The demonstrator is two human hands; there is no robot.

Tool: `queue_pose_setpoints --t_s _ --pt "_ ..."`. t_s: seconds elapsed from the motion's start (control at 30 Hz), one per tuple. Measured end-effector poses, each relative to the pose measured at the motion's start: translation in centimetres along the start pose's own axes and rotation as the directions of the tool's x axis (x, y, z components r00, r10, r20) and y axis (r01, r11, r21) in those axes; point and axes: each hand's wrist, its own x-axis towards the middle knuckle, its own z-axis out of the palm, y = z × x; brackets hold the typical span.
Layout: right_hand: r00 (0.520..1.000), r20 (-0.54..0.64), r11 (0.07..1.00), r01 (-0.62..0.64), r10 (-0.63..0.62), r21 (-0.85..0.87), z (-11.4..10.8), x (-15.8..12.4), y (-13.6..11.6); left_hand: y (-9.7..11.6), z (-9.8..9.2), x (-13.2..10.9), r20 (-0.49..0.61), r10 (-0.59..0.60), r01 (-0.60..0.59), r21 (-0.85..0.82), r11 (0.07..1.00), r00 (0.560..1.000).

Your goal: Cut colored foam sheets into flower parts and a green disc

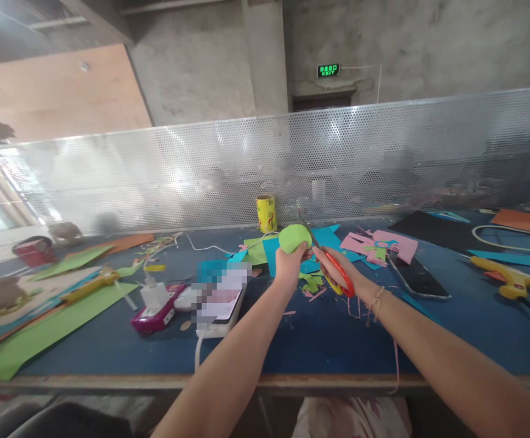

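Observation:
Between the fingers of my left hand (291, 263) is a rounded piece of light green paper (294, 236), held up above the table. My right hand (338, 267) grips scissors (340, 274) with red-orange handles, their blades pointing up and left along the right edge of the green piece. Whether the blades are apart is too small to tell. Beneath and behind my hands lie blue paper (271, 255) and small green scraps (311, 281). Pink paper pieces (401, 243) lie to the right of my right hand, partly over a dark phone (417, 278).
A yellow roll (266, 213) stands by the perforated metal screen (201, 182). Left of my arms are a phone on a white stand (221, 304) and a purple power strip (157, 313). A yellow glue gun (509, 277) lies right. Another person's hand (0, 295) is far left.

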Motion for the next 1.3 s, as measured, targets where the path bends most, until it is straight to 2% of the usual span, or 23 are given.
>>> queue_pose_setpoints --t_s 0.4,0.63,0.77,0.97,1.13,1.3 --pt "0.999 -0.046 0.99 0.018 -0.025 -0.143 -0.2 0.2 -0.2 -0.4 -0.4 0.6 0.018 0.06 -0.061 0.095 0.994 0.998" --pt "1.0 0.013 1.0 0.028 -0.028 0.002 -0.7 -0.3 -0.8 -0.3 -0.4 0.8 0.027 0.045 -0.048 0.114 0.992 0.999" --pt "1.0 0.028 1.0 0.012 -0.012 0.018 -0.7 -0.4 -0.9 -0.4 -0.5 0.9 0.048 0.042 -0.048 0.128 0.991 0.998" --pt "1.0 0.003 0.994 0.009 -0.009 -0.112 -0.8 0.3 0.1 0.0 -0.5 0.9 0.05 0.0 -0.004 0.082 0.997 0.999" --pt "0.995 -0.042 0.982 0.083 -0.092 -0.172 -0.7 0.5 0.5 0.8 -0.3 0.6 0.021 -0.043 0.042 0.047 0.998 0.999" --pt "0.989 -0.051 0.957 0.123 -0.141 -0.264 -0.9 0.4 -0.3 1.1 -0.3 0.5 0.022 -0.042 0.041 0.028 0.999 0.999"
